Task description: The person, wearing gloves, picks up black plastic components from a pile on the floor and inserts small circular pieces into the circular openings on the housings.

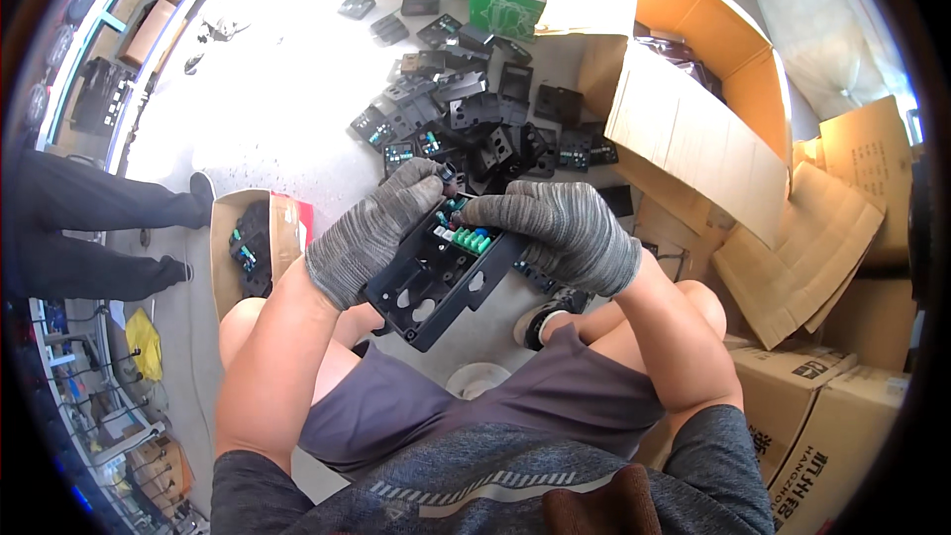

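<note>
Head view: left hand [371,228] and right hand [560,228] (both gloved) grip black housing [431,282], hiding its green terminals [469,238].

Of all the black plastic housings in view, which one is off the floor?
The black housing held between the gloved left hand and right hand, above the lap. The others lie heaped on the floor or in the small carton.

black plastic housing [441,277] | flat rectangular plate with keyhole-shaped cutouts, green and white connector blocks at its far end | tilted, near end lower toward the lap | held above the knees between left hand [371,228] and right hand [565,228], both in grey knit gloves
</note>
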Action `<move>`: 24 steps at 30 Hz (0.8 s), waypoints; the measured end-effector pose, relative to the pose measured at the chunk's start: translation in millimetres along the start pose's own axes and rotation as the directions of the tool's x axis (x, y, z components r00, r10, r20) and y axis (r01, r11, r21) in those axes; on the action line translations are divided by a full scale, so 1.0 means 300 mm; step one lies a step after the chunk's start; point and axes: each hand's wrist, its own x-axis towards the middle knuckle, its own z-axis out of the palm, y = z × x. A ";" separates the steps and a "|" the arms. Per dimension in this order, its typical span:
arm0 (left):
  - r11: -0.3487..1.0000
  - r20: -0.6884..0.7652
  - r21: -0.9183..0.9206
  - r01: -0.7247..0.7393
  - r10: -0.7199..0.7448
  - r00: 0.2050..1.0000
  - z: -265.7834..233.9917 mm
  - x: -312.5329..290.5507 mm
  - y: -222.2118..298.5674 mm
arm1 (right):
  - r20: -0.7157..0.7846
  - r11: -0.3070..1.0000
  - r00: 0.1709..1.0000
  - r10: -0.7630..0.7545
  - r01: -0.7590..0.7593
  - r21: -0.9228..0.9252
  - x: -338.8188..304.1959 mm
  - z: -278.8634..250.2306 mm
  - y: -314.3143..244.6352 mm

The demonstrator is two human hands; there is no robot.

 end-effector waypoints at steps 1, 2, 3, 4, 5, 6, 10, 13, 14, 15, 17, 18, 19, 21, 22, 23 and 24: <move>0.991 0.033 -0.115 -0.066 0.070 0.997 0.005 -0.007 0.024 | 0.000 1.000 1.000 0.004 -0.004 -0.001 -0.001 0.006 0.002; 0.933 -0.045 -0.318 0.166 -0.190 0.981 0.020 0.003 0.058 | -0.089 0.999 0.995 -0.033 0.032 -0.017 0.001 0.021 0.005; 0.934 -0.045 -0.317 0.166 -0.189 0.981 0.013 0.004 0.055 | -0.177 0.997 0.981 -0.074 0.069 -0.037 0.007 0.035 0.006; 0.943 -0.104 -0.307 0.129 -0.168 0.980 0.003 0.002 0.047 | -0.178 0.997 0.981 -0.074 0.068 -0.037 0.009 0.044 0.004; 0.951 -0.163 -0.296 0.094 -0.147 0.976 -0.002 0.000 0.043 | -0.206 0.973 0.966 0.155 -0.114 0.202 0.010 0.052 0.000; 0.901 -0.241 -0.409 0.146 -0.261 0.935 0.014 0.001 0.074 | -0.175 0.859 0.908 0.382 -0.278 0.430 0.009 0.062 0.004; 0.993 -0.474 -0.091 -0.078 0.025 0.880 0.010 -0.002 0.062 | -0.128 0.728 0.817 0.562 -0.416 0.545 -0.019 0.096 0.102; 0.986 -0.543 -0.150 -0.071 -0.022 0.840 0.019 -0.012 0.099 | 0.026 0.412 0.823 0.567 -0.311 0.856 -0.032 0.097 0.072; 0.985 -0.575 -0.107 -0.135 0.050 0.816 0.022 -0.012 0.091 | 0.013 0.368 0.862 0.506 -0.230 0.901 -0.037 0.117 0.077; 0.985 -0.576 -0.108 -0.134 0.048 0.816 0.021 -0.010 0.085 | 0.015 0.367 0.862 0.506 -0.231 0.901 -0.036 0.124 0.064; 0.977 -0.597 0.085 -0.194 0.206 0.775 0.018 -0.007 0.076 | -0.021 0.272 0.843 0.537 -0.150 0.951 -0.022 0.127 0.026; 0.978 -0.598 0.084 -0.192 0.204 0.775 0.021 -0.009 0.075 | -0.019 0.271 0.844 0.536 -0.151 0.951 -0.013 0.122 0.010; 0.971 -0.597 0.110 -0.211 0.234 0.768 0.029 -0.010 0.076 | -0.034 0.282 0.842 0.539 -0.142 0.949 -0.005 0.113 -0.006; 0.964 -0.593 0.133 -0.230 0.263 0.761 0.048 -0.016 0.087 | -0.050 0.294 0.838 0.543 -0.134 0.946 0.007 0.106 -0.026; 0.970 -0.592 0.120 -0.211 0.240 0.769 0.060 -0.023 0.102 | -0.091 0.383 0.840 0.535 -0.145 0.912 0.013 0.105 -0.033; 0.976 -0.590 0.107 -0.192 0.217 0.778 0.069 -0.027 0.111 | -0.130 0.468 0.843 0.522 -0.156 0.870 0.018 0.106 -0.037; 0.976 -0.587 0.105 -0.193 0.217 0.780 0.075 -0.029 0.111 | -0.131 0.469 0.841 0.525 -0.157 0.869 0.025 0.116 -0.043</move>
